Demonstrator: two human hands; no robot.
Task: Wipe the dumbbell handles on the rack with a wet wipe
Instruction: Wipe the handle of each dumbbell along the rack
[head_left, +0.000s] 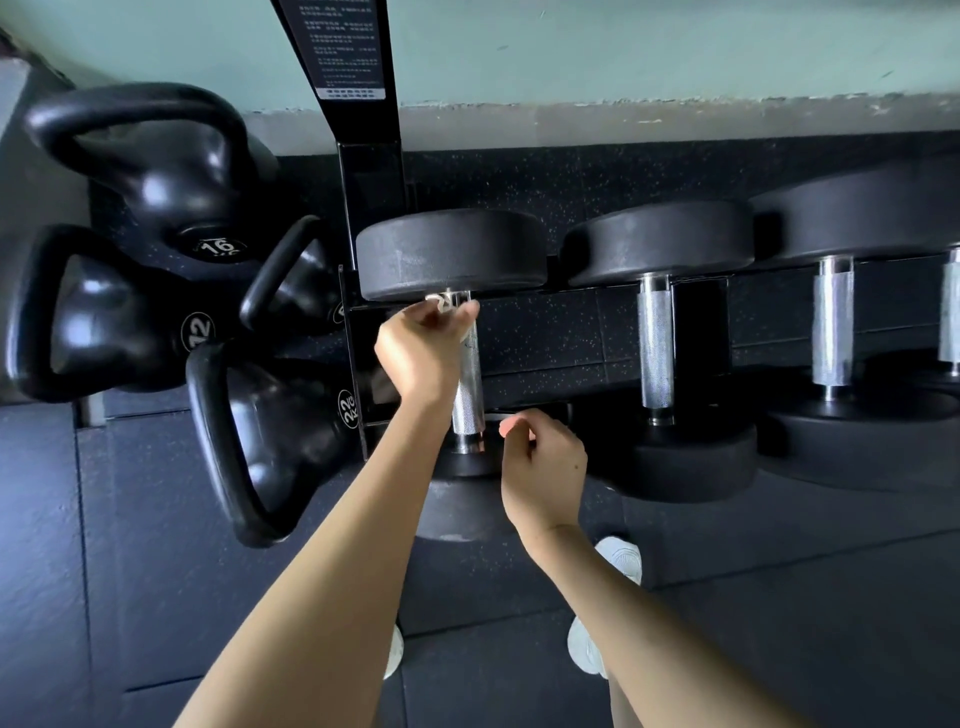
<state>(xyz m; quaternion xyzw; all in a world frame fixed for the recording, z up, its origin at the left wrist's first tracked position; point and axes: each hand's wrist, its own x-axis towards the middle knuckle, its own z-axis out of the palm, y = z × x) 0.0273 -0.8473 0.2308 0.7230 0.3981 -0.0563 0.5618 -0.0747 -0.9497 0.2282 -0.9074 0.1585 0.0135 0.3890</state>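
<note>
2 hands by dumbbell handle (469, 384): left hand (421, 353) pinches wet wipe (441, 304) at far end, right hand (543, 473) slack, nearer.

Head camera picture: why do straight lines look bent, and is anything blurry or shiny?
In the head view the wide lens bows the wall edge; the left hand with the wet wipe is slightly blurred; soft glare sits on the kettlebells and the steel handle.
</note>
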